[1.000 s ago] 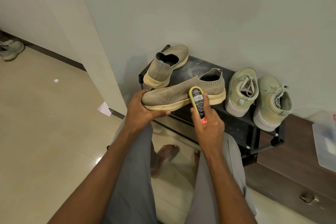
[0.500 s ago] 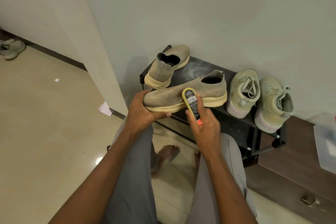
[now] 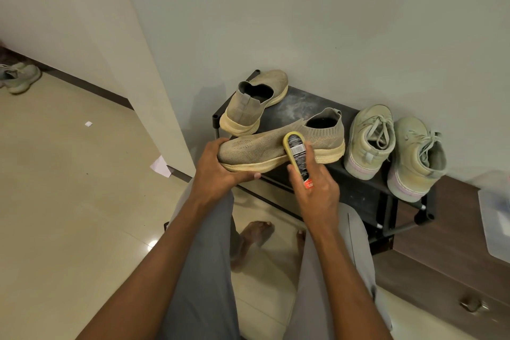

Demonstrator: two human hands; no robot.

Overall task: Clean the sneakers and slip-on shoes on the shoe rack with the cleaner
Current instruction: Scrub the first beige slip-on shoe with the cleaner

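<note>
Left hand (image 3: 218, 168) gripping the toe of a tan slip-on shoe (image 3: 278, 146), held sideways just above the front edge of the black shoe rack (image 3: 356, 190). Right hand (image 3: 314, 188) wrapped round the cleaner (image 3: 298, 156), its yellow head pressed on the shoe's side. Second slip-on (image 3: 254, 103) on the rack behind; two pale laced sneakers (image 3: 368, 141) (image 3: 416, 154) side by side at right.

tan knit slip-on shoe (image 3: 265, 146) — cream sole, black-and-yellow cleaner (image 3: 296, 153), black shoe rack (image 3: 356, 188), pale-green sneakers (image 3: 369, 141)
</note>
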